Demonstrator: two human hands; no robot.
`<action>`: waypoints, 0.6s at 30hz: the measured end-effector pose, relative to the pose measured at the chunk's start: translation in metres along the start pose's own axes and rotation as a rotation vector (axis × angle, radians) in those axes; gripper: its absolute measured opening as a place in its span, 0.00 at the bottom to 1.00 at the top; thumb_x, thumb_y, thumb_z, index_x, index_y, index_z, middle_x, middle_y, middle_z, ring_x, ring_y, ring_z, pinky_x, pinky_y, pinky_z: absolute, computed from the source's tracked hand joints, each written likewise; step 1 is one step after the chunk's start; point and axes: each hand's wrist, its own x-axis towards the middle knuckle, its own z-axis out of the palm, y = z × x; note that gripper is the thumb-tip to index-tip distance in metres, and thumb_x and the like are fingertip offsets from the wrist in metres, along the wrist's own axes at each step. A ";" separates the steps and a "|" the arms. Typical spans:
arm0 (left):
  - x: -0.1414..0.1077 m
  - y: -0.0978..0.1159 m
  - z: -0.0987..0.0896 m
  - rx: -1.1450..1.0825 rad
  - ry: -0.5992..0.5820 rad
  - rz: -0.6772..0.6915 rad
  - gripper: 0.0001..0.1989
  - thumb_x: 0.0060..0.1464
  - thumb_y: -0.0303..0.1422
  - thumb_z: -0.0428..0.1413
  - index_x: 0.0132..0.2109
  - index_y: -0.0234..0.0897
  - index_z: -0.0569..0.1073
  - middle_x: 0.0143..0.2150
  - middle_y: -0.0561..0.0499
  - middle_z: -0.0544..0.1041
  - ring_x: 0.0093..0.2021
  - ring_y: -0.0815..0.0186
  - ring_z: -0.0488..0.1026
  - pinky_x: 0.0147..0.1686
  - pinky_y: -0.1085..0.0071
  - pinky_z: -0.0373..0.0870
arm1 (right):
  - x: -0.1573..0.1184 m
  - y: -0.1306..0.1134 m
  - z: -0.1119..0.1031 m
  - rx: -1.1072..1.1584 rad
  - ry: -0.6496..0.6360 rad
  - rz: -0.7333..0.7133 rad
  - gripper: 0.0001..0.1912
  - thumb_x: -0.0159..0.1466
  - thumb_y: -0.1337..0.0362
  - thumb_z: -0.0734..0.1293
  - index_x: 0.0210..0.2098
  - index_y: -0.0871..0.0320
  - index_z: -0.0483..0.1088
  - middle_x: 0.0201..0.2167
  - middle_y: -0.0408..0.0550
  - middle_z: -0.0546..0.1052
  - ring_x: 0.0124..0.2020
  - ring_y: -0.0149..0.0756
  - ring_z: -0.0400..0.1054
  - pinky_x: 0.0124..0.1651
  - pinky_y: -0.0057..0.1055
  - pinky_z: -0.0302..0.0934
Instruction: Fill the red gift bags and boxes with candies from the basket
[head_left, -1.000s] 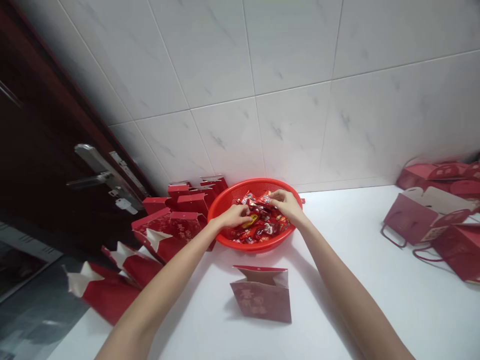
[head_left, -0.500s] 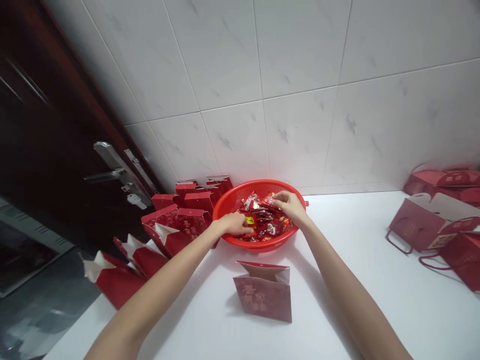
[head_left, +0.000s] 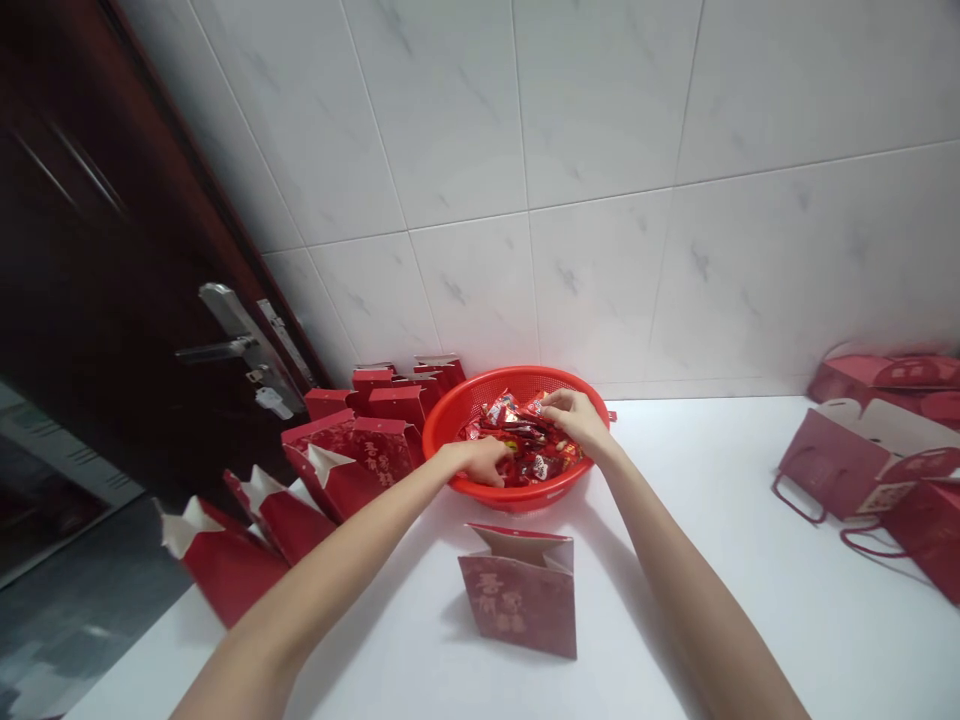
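Basket around the hands: bright red, finely perforated. Wrapped sweets below the hands: mostly red, some dark brown, with white lettering; the smaller prints are too blurred to distinguish with confidence. Front bag, nearer the camera than the hands: dull red with paler pink characters, whitish inside. Side bags, left of the hands: deeper red, white-lined. Boxes, right of the hands: muted rose-red, off-white inside. Bench beneath: plain white. Tiles beyond: white, grey-veined.
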 end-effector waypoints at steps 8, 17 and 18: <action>-0.013 0.002 -0.011 -0.717 0.148 0.085 0.30 0.47 0.36 0.61 0.59 0.38 0.71 0.45 0.49 0.75 0.40 0.64 0.74 0.35 0.71 0.72 | -0.003 -0.004 0.000 -0.010 -0.164 -0.052 0.04 0.56 0.65 0.70 0.30 0.58 0.73 0.25 0.43 0.77 0.28 0.34 0.71 0.32 0.28 0.64; -0.012 -0.004 -0.010 -0.750 0.316 0.233 0.30 0.50 0.44 0.63 0.58 0.35 0.72 0.51 0.46 0.77 0.52 0.56 0.73 0.48 0.63 0.73 | -0.013 -0.020 -0.004 0.016 -0.349 -0.009 0.16 0.58 0.51 0.73 0.38 0.57 0.77 0.30 0.45 0.78 0.29 0.33 0.71 0.28 0.26 0.66; -0.012 -0.004 -0.009 -0.742 0.329 0.237 0.30 0.51 0.44 0.62 0.58 0.34 0.72 0.51 0.46 0.77 0.53 0.55 0.73 0.48 0.63 0.73 | -0.013 -0.021 -0.004 0.025 -0.360 0.002 0.17 0.58 0.51 0.74 0.38 0.56 0.77 0.31 0.45 0.78 0.31 0.34 0.72 0.28 0.26 0.67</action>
